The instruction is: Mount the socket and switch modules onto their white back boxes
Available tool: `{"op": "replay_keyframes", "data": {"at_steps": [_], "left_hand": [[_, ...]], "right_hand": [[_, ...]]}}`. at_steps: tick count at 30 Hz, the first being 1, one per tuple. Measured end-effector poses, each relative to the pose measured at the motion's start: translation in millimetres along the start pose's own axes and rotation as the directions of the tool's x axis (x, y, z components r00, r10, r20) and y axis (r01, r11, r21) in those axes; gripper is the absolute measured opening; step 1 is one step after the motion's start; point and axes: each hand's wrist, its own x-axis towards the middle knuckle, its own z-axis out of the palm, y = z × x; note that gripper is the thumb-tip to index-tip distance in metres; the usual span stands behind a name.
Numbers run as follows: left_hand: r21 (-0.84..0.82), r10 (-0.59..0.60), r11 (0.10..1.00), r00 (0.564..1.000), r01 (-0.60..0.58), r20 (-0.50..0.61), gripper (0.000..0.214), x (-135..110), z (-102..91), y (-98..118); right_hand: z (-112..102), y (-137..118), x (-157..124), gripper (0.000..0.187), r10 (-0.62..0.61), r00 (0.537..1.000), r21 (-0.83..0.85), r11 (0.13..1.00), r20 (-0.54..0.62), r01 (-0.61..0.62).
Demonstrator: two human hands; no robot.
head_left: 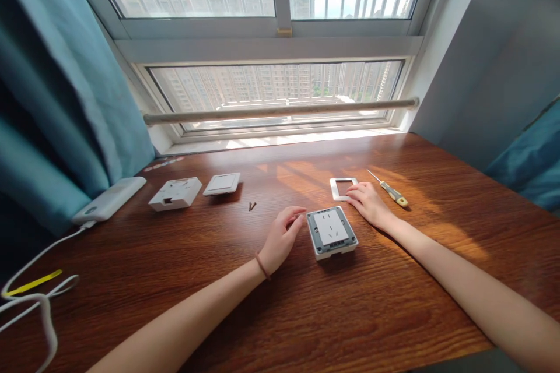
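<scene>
A grey-framed wall socket [331, 232] with a white face lies on the wooden table [280, 303], between my hands. My left hand [282, 239] rests just left of it, fingers loosely curled and apart, fingertips near its left edge, holding nothing. My right hand [367, 201] lies flat, fingers stretched onto the lower edge of a white rectangular cover frame [342, 186]. A small screwdriver [389, 189] with a yellow-green handle lies just right of that hand.
At the back left lie a white mounting box [175, 193], a white switch panel [222, 184] and two small dark screws [251, 206]. A white power bank [109, 199] with cable [35, 297] sits far left. Teal curtains hang on both sides; a window is behind.
</scene>
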Motion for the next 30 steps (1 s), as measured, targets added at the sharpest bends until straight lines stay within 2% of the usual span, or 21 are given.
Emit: {"op": "replay_keyframes", "data": {"at_steps": [4,8,12,15,17,22,30], "left_hand": [[0.041,0.059,0.997,0.998,-0.059,-0.008,0.025,0,-1.5,-2],[0.126,0.118,0.986,0.991,-0.11,-0.058,0.027,-2,-3.6,0],[0.25,0.183,0.955,0.98,-0.157,-0.082,0.056,-5,-3.4,7],[0.289,0.224,0.935,0.974,-0.206,-0.031,0.082,-6,-2.0,10],[0.285,0.238,0.93,0.971,-0.233,0.019,0.091,-6,-1.4,10],[0.223,0.267,0.933,0.959,-0.281,0.091,0.089,-7,-2.1,9],[0.2,0.247,0.945,0.965,-0.259,0.085,0.089,-10,-2.0,14]], "right_hand": [[-4,-4,2,0.017,-0.025,0.999,0.011,1.0,-0.021,0.025],[-15,-20,1,0.018,-0.048,0.996,0.026,0.998,-0.074,0.05],[-28,-52,-4,0.015,-0.112,0.989,0.048,0.992,-0.096,0.117],[-35,-79,-9,0.014,-0.236,0.966,0.038,0.97,-0.104,0.241],[-37,-94,-13,0.016,-0.308,0.945,0.026,0.949,-0.112,0.313],[-39,-113,-19,0.017,-0.374,0.917,0.018,0.925,-0.136,0.38],[-40,-119,-25,0.021,-0.377,0.921,0.066,0.921,-0.097,0.384]]}}
